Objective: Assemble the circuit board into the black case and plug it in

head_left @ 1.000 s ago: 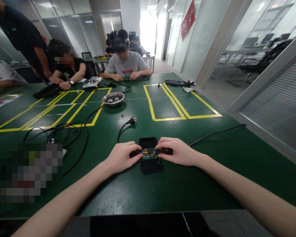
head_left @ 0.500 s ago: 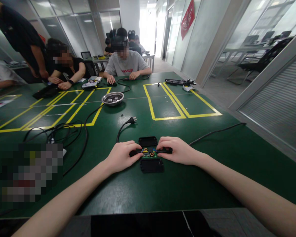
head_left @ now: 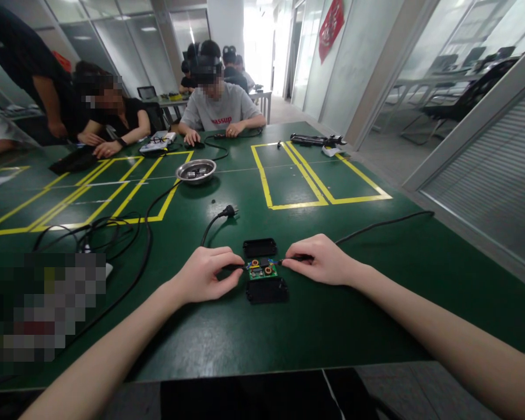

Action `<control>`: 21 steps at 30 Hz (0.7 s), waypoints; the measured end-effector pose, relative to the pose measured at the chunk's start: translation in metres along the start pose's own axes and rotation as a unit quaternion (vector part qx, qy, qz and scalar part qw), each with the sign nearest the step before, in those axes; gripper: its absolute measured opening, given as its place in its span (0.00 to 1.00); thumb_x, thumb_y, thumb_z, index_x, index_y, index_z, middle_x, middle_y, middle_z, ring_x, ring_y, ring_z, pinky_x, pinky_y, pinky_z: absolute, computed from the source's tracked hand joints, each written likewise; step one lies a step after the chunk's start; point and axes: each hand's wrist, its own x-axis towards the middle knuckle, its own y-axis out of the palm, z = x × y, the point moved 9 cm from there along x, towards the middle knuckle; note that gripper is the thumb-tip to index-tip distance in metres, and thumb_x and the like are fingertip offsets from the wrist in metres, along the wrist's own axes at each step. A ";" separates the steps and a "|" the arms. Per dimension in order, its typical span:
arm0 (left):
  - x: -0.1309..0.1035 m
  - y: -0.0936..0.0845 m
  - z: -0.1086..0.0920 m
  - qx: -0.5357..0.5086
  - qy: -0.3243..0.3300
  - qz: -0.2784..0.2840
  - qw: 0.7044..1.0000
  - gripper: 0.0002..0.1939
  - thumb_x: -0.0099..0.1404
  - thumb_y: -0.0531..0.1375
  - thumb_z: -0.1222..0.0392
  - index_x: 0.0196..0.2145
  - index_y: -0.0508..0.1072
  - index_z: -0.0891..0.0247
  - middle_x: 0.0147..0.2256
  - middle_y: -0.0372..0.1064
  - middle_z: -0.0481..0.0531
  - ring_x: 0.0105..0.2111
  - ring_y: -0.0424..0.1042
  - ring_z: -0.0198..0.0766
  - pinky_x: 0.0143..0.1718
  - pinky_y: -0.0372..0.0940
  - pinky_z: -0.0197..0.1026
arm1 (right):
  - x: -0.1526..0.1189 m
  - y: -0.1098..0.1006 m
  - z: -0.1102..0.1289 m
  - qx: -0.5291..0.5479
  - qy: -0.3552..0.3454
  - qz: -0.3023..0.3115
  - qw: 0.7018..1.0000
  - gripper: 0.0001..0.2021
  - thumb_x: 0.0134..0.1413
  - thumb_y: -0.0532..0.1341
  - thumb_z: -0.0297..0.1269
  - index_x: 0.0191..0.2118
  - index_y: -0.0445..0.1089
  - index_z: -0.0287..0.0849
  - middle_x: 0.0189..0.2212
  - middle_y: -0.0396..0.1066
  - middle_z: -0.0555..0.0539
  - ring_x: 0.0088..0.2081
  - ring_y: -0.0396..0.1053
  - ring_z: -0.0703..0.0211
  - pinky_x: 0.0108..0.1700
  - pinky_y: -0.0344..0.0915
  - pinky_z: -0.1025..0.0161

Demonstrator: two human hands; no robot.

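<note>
A small green circuit board with two copper-wound coils lies on the green table between my hands. Just beyond it is one black casing half, and just nearer to me lies the other black casing half. At the board's left end, my left hand pinches a black cable. On the right, my right hand is closed on another black cable, which joins the board by thin blue wires. A black power plug rests on the table beyond my left hand.
A metal bowl holds small metal parts. Coiled black cables lie at the left beside a blurred area. Yellow tape marks the table. A black tripod-like object lies at the far edge. Several people are around the table.
Both hands have moved slightly outward, away from the board, so more of it shows. The whole view has shifted a little.
</note>
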 end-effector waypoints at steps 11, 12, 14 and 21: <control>-0.004 0.024 -0.012 -0.065 0.008 0.081 0.995 0.05 0.63 0.57 0.65 0.33 0.74 0.64 0.25 0.70 0.47 0.20 0.65 0.29 0.22 0.57 0.32 | -0.008 0.007 0.019 0.017 -0.071 0.029 0.997 0.18 0.69 0.58 0.41 0.26 0.72 0.42 0.15 0.63 0.55 0.18 0.59 0.67 0.26 0.54 0.66; -0.004 0.025 -0.009 -0.061 -0.001 0.085 0.995 0.05 0.63 0.57 0.65 0.33 0.74 0.63 0.25 0.70 0.47 0.20 0.65 0.29 0.22 0.57 0.32 | -0.007 0.008 0.018 0.011 -0.066 0.029 0.997 0.19 0.69 0.58 0.41 0.26 0.73 0.42 0.15 0.64 0.55 0.18 0.60 0.67 0.26 0.54 0.66; -0.004 0.026 -0.003 -0.048 -0.018 0.088 0.995 0.06 0.63 0.57 0.64 0.33 0.74 0.63 0.25 0.71 0.47 0.20 0.65 0.29 0.22 0.57 0.32 | -0.006 0.008 0.016 -0.007 -0.055 0.021 0.998 0.19 0.69 0.58 0.42 0.26 0.73 0.42 0.16 0.66 0.54 0.18 0.60 0.67 0.26 0.54 0.66; -0.001 0.020 0.005 -0.006 -0.053 0.068 0.996 0.05 0.64 0.58 0.64 0.33 0.75 0.63 0.26 0.71 0.46 0.20 0.65 0.29 0.23 0.59 0.31 | -0.003 0.005 0.007 -0.040 -0.015 -0.004 0.999 0.16 0.68 0.58 0.41 0.30 0.75 0.43 0.18 0.70 0.53 0.20 0.64 0.65 0.27 0.54 0.65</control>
